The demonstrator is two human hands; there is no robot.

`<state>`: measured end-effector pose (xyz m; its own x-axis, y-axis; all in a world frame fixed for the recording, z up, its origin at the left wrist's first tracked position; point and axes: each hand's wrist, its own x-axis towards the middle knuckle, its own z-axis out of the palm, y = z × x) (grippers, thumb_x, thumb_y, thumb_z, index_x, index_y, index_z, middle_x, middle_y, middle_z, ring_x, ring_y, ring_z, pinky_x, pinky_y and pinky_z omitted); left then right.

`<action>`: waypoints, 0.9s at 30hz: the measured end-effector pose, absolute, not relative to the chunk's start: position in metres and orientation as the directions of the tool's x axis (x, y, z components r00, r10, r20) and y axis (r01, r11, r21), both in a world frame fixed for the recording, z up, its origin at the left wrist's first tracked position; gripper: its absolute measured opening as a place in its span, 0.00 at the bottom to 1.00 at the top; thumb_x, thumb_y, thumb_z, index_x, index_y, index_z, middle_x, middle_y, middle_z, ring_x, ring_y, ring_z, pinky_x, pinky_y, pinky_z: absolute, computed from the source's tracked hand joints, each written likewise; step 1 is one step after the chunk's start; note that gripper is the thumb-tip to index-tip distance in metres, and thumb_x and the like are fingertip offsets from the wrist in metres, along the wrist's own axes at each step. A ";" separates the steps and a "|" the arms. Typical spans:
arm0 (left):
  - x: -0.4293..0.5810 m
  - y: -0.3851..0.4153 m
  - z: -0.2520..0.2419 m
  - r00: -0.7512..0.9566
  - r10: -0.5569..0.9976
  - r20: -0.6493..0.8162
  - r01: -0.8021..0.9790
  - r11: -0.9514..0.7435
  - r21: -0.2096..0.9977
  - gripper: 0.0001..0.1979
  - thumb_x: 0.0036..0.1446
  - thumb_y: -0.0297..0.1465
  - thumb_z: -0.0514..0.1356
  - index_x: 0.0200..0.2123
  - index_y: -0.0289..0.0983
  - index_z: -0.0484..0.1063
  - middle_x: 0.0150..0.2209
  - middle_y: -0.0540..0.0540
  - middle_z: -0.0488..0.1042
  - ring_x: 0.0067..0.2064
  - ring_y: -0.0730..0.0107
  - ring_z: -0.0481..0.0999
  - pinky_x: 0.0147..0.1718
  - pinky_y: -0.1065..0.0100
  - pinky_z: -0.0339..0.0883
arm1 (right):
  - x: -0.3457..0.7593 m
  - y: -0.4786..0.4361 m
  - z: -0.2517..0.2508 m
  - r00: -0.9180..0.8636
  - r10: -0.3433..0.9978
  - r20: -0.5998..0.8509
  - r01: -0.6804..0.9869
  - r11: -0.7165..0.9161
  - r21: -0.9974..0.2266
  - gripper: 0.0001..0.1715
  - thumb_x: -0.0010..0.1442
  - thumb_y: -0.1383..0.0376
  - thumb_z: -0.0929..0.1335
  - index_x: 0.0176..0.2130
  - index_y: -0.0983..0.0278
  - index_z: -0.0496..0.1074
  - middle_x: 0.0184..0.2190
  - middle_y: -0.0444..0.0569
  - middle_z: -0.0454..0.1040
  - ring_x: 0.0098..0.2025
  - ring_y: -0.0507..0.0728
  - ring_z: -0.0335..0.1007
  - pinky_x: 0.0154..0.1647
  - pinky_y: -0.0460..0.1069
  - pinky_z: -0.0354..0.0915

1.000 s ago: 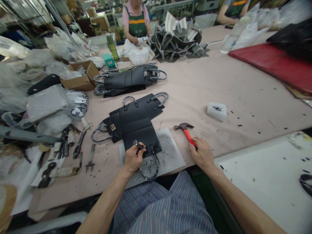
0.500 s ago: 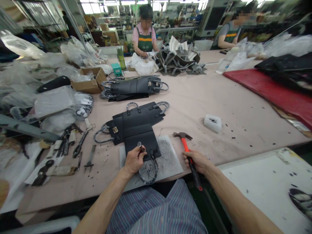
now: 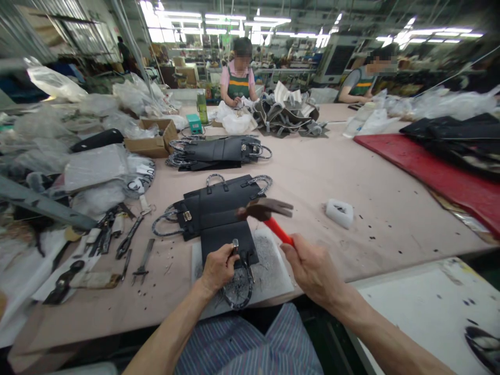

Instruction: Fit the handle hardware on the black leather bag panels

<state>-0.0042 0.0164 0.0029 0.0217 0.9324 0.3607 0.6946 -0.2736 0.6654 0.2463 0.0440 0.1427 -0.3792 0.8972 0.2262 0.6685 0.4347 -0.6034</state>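
Observation:
My left hand (image 3: 220, 266) is closed around a short metal punch (image 3: 235, 245), held upright on the near black leather panel (image 3: 224, 237). The punch's lower end is hidden by my fingers. A patterned rope handle (image 3: 239, 303) loops from this panel towards me. Under it lies a white board (image 3: 275, 263) with dark marks. My right hand (image 3: 312, 266) grips a claw hammer (image 3: 265, 209) by its red and black handle, with the head raised above the panel. Behind, a joined black bag piece (image 3: 219, 200) with a metal clasp and more handles lies flat.
Hand tools (image 3: 144, 260) lie at the left, near plastic-wrapped goods (image 3: 97, 166) and a cardboard box (image 3: 156, 140). A stack of black bag pieces (image 3: 219, 151) lies farther back. At the right are a white block (image 3: 339, 212) and a red board (image 3: 425, 166). Two co-workers sit across the table.
My right hand has lifted the hammer from low at the right, up and left, to above the leather panel. My left hand still holds the punch there. The view has tilted up slightly.

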 end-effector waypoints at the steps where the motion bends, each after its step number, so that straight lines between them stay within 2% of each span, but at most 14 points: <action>1: -0.004 0.017 0.002 0.018 0.932 0.362 0.702 -0.270 0.659 0.05 0.61 0.26 0.59 0.39 0.40 0.73 0.35 0.46 0.80 0.36 0.63 0.82 0.36 0.67 0.73 | 0.244 0.043 0.149 -0.455 0.859 0.234 0.690 0.507 -0.518 0.16 0.71 0.57 0.59 0.31 0.59 0.63 0.20 0.42 0.66 0.19 0.52 0.57 0.23 0.49 0.48; 4: -0.003 0.017 0.001 0.017 0.933 0.361 0.699 -0.269 0.663 0.05 0.61 0.27 0.59 0.40 0.40 0.73 0.34 0.47 0.80 0.35 0.64 0.82 0.35 0.67 0.73 | 0.242 0.044 0.169 -0.588 0.787 0.189 0.703 0.612 -0.361 0.15 0.71 0.60 0.59 0.31 0.59 0.63 0.19 0.42 0.67 0.17 0.51 0.54 0.22 0.50 0.42; 6: -0.003 0.017 0.001 0.019 0.934 0.358 0.686 -0.273 0.674 0.05 0.62 0.27 0.59 0.40 0.40 0.73 0.34 0.47 0.80 0.35 0.65 0.82 0.36 0.67 0.73 | 0.244 0.047 0.190 -0.576 0.781 0.241 0.695 0.623 -0.359 0.15 0.71 0.60 0.60 0.31 0.59 0.62 0.18 0.41 0.66 0.16 0.51 0.53 0.21 0.50 0.42; 8: -0.004 0.016 0.001 0.020 0.934 0.357 0.675 -0.276 0.684 0.05 0.62 0.27 0.58 0.40 0.40 0.73 0.35 0.47 0.80 0.37 0.64 0.82 0.37 0.67 0.74 | 0.245 0.048 0.210 -0.444 0.808 0.388 0.687 0.585 -0.431 0.15 0.72 0.58 0.60 0.32 0.58 0.62 0.19 0.40 0.65 0.18 0.51 0.56 0.21 0.49 0.46; 10: -0.004 0.016 0.001 0.024 0.932 0.362 0.667 -0.284 0.689 0.05 0.62 0.27 0.58 0.40 0.40 0.73 0.36 0.46 0.80 0.38 0.63 0.82 0.39 0.66 0.74 | 0.243 0.044 0.219 -0.226 0.817 0.530 0.696 0.516 -0.499 0.15 0.73 0.56 0.58 0.35 0.58 0.63 0.21 0.42 0.66 0.20 0.53 0.60 0.23 0.48 0.51; 12: -0.005 0.016 0.001 0.026 0.931 0.363 0.663 -0.288 0.691 0.05 0.62 0.27 0.58 0.41 0.40 0.73 0.37 0.46 0.80 0.39 0.63 0.82 0.40 0.66 0.74 | 0.239 0.039 0.213 -0.194 0.804 0.561 0.711 0.510 -0.485 0.18 0.73 0.56 0.56 0.34 0.58 0.64 0.21 0.44 0.66 0.20 0.54 0.60 0.22 0.49 0.51; 13: -0.005 0.016 0.001 0.027 0.932 0.361 0.662 -0.287 0.692 0.05 0.62 0.27 0.59 0.40 0.40 0.73 0.36 0.46 0.80 0.38 0.64 0.82 0.39 0.67 0.74 | 0.238 0.037 0.206 -0.274 0.807 0.523 0.717 0.534 -0.449 0.19 0.73 0.56 0.56 0.32 0.58 0.63 0.20 0.44 0.65 0.19 0.53 0.58 0.21 0.49 0.49; 15: -0.005 0.016 0.000 0.023 0.936 0.350 0.662 -0.277 0.696 0.04 0.61 0.27 0.59 0.38 0.40 0.73 0.33 0.47 0.79 0.36 0.65 0.81 0.37 0.68 0.73 | 0.239 0.035 0.190 -0.495 0.800 0.338 0.713 0.597 -0.368 0.20 0.72 0.56 0.57 0.30 0.58 0.63 0.17 0.43 0.64 0.16 0.52 0.53 0.20 0.50 0.44; 17: -0.005 0.016 0.001 0.014 0.938 0.347 0.657 -0.270 0.704 0.04 0.60 0.27 0.59 0.37 0.40 0.73 0.33 0.48 0.79 0.35 0.66 0.81 0.36 0.68 0.73 | 0.243 0.037 0.178 -0.568 0.802 0.184 0.738 0.595 -0.318 0.18 0.72 0.56 0.58 0.31 0.59 0.63 0.16 0.42 0.64 0.16 0.51 0.53 0.21 0.50 0.42; 21: -0.006 0.016 0.001 0.003 0.940 0.341 0.642 -0.263 0.720 0.04 0.60 0.27 0.59 0.37 0.40 0.73 0.34 0.47 0.79 0.36 0.65 0.81 0.38 0.67 0.73 | 0.247 0.041 0.172 -0.483 0.847 0.223 0.793 0.531 -0.298 0.18 0.73 0.58 0.55 0.34 0.60 0.63 0.18 0.43 0.66 0.17 0.52 0.57 0.22 0.50 0.44; 25: -0.007 0.015 0.003 -0.010 0.945 0.328 0.633 -0.248 0.734 0.03 0.60 0.28 0.59 0.36 0.40 0.73 0.32 0.47 0.79 0.34 0.65 0.81 0.36 0.68 0.73 | 0.240 0.041 0.178 -0.650 0.750 0.120 0.719 0.659 -0.220 0.14 0.71 0.62 0.58 0.33 0.60 0.64 0.19 0.44 0.68 0.16 0.51 0.53 0.22 0.51 0.40; 27: -0.007 0.015 0.003 -0.009 0.946 0.326 0.630 -0.248 0.736 0.03 0.60 0.28 0.59 0.36 0.40 0.73 0.32 0.47 0.79 0.34 0.65 0.81 0.36 0.68 0.73 | 0.240 0.045 0.183 -0.622 0.773 0.121 0.738 0.631 -0.240 0.13 0.70 0.61 0.59 0.34 0.60 0.65 0.20 0.43 0.68 0.17 0.51 0.53 0.22 0.51 0.40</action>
<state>-0.0071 0.0150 0.0028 -0.0086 0.9455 0.3255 0.6295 -0.2478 0.7364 0.2396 0.0452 0.1827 -0.6222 0.7735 0.1206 0.7377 0.6309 -0.2401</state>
